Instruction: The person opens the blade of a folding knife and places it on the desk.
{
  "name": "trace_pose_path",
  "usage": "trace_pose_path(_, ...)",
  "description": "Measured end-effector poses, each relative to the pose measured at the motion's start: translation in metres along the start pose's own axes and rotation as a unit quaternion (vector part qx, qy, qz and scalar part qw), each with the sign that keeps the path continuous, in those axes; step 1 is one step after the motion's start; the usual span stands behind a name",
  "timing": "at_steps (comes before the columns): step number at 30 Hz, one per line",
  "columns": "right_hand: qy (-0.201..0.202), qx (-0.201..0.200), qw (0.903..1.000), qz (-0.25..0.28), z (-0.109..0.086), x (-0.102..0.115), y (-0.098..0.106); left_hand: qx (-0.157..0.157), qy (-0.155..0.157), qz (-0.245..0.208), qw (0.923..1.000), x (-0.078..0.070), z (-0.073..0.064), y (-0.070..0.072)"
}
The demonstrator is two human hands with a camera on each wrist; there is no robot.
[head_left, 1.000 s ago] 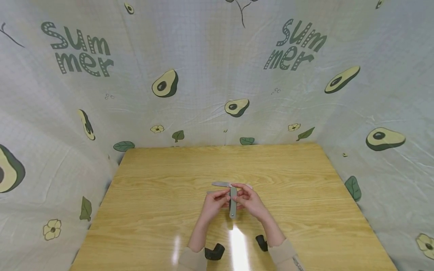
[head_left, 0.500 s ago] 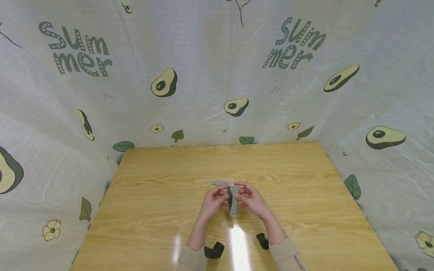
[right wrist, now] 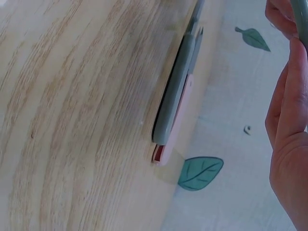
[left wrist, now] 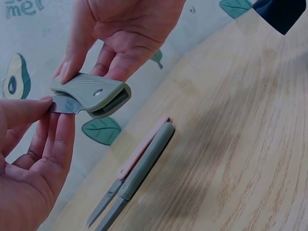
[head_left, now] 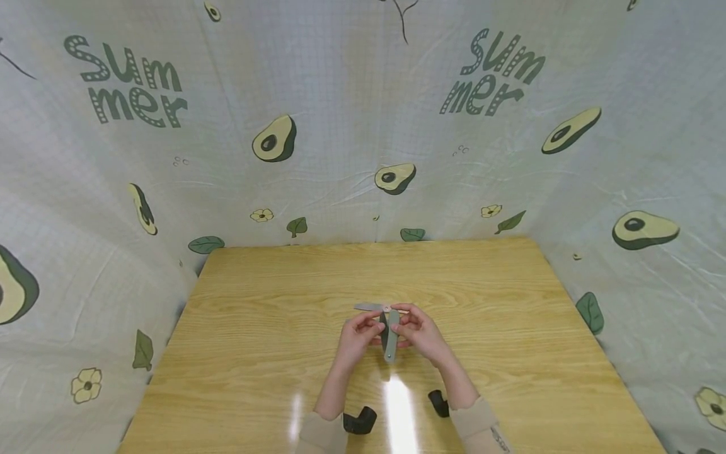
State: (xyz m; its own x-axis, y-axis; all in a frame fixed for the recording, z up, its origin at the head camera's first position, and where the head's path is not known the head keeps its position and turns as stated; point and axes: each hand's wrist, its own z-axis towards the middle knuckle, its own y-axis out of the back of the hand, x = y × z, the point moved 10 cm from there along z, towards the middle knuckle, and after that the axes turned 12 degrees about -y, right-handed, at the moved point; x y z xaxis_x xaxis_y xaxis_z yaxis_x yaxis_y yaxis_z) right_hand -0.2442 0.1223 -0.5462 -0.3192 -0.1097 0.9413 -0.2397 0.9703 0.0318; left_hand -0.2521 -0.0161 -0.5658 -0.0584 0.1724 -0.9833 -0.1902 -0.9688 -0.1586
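Note:
A folding knife with a sage-green handle (left wrist: pixel 94 91) is held in both hands above the table. My right hand (head_left: pixel 421 333) grips the handle with thumb and fingers. The thumb and fingers of my left hand (head_left: pixel 358 337) pinch the partly unfolded blade (left wrist: pixel 66 104). In the head view the blade slants beside the handle, joined to it at the near end. Beneath the hands, on the table, a green-handled knife (left wrist: pixel 147 161) lies alongside a pink folding knife (right wrist: pixel 175 125) with its blade out. The hands largely cover these two in the head view.
The wooden table (head_left: pixel 255 353) reaches back to a pale cloth with avocado prints (head_left: pixel 334 145), which also hangs at both sides. Black angled pieces (head_left: pixel 360 420) show by the forearms. A light streak (head_left: pixel 399 410) reflects near the front.
Over the first half second the handle shifted slightly right and tilted, and the blade came into view as a wedge beside it. Since then the hands have hardly moved.

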Motion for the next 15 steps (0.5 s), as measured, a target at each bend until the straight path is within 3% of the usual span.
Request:
trace_pose_path(5,-0.004,-0.007,0.9999,0.012,0.002,-0.003,0.002,-0.016,-0.001,0.006,0.9999,-0.002,-0.001,0.002)
trace_pose_path(15,-0.003,-0.048,0.9980,0.042,0.000,-0.004,0.016,-0.077,-0.017,-0.012,0.9968,-0.006,0.000,0.013)
